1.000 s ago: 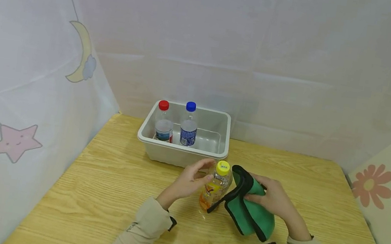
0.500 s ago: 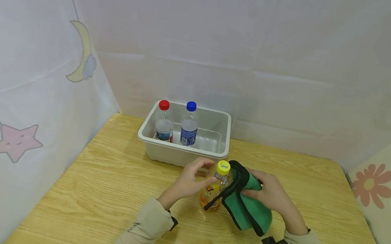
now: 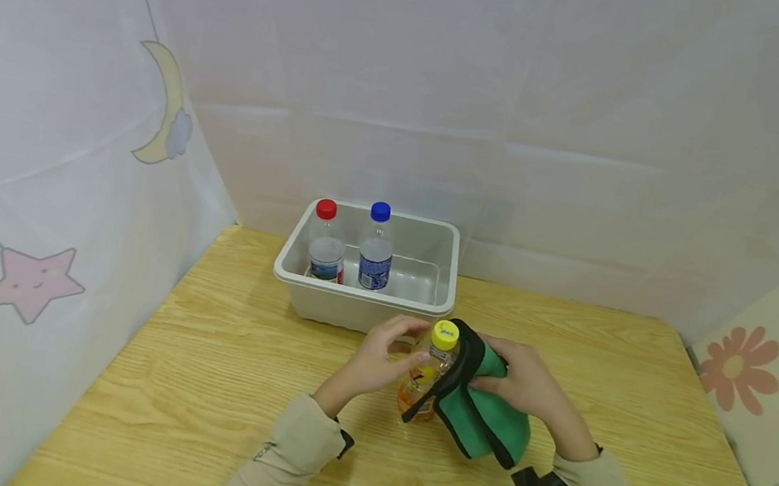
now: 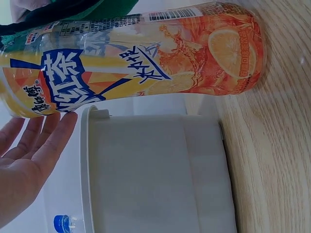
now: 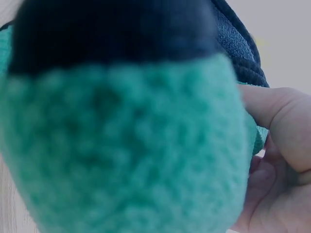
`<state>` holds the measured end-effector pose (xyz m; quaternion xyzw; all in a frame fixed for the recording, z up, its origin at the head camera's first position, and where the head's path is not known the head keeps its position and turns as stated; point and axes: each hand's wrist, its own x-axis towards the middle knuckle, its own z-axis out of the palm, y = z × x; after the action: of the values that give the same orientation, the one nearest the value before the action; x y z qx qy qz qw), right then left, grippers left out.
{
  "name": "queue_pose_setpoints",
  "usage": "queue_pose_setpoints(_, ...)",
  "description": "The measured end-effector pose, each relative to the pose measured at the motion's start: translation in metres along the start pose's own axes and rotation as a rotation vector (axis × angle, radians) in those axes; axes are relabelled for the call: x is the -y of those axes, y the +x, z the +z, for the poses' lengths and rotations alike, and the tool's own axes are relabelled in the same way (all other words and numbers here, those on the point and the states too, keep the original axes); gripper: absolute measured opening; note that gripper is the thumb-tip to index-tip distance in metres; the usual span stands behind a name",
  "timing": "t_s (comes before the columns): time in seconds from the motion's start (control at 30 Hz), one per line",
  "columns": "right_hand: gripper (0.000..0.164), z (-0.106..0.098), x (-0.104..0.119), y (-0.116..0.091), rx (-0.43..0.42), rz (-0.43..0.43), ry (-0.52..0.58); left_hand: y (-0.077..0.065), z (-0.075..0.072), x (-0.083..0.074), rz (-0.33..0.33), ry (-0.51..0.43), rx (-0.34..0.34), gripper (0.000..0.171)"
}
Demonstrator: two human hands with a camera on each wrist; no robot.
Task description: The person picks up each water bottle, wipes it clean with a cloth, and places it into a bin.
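A bottle of orange-labelled iced tea [image 3: 420, 382] with a yellow cap stands upright on the table in front of the bin. My left hand [image 3: 375, 363] holds it near the shoulder, thumb on the near side and fingers behind. In the left wrist view, fingertips [image 4: 68, 119] meet the label of the bottle [image 4: 146, 58]. My right hand [image 3: 527, 381] grips a folded green cleaning cloth [image 3: 494, 422] with black edging, its thumb on the near face. The cloth's black edge overlaps the bottle's right side. In the right wrist view, the fuzzy cloth [image 5: 126, 141] fills most of the picture.
Behind the hands, a light grey plastic bin [image 3: 364, 311] stands close to the back curtain. Inside it are a red-capped bottle [image 3: 325, 254] and a blue-capped bottle [image 3: 375, 262]. Patterned curtains enclose the wooden table [image 3: 213, 359] on its left, back and right.
My right hand has moved left with the green cleaning cloth, bringing it up against the bottle's right side. My left hand and the bottle have stayed nearly still.
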<state>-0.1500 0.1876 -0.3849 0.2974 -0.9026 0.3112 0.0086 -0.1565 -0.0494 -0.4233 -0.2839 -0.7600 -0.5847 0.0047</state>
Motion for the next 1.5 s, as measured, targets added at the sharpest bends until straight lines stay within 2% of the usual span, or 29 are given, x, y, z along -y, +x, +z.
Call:
queue_pose_setpoints(0.27, 0.052, 0.004, 0.0, 0.002, 0.025, 0.049, -0.012, -0.003, -0.006, -0.033, -0.001, -0.007, 0.025, 0.039)
queue_pose_setpoints(0.33, 0.052, 0.006, 0.0, 0.002, 0.03, 0.058, -0.013, -0.003, -0.006, -0.035, -0.007, -0.005, 0.026, 0.039)
queue_pose_setpoints(0.7, 0.05, 0.012, -0.005, 0.002, 0.028, 0.077, 0.029, -0.003, -0.006, -0.035, -0.021, -0.014, 0.031, 0.039)
queue_pose_setpoints(1.0, 0.045, 0.023, -0.018, 0.001, 0.023, 0.088, 0.107, -0.004, -0.006, -0.037, -0.013, -0.023, 0.028, 0.039)
queue_pose_setpoints(1.5, 0.04, 0.036, -0.024, 0.0, 0.031, 0.117, 0.155, -0.004, -0.006, -0.037, 0.0, -0.053, 0.021, 0.038)
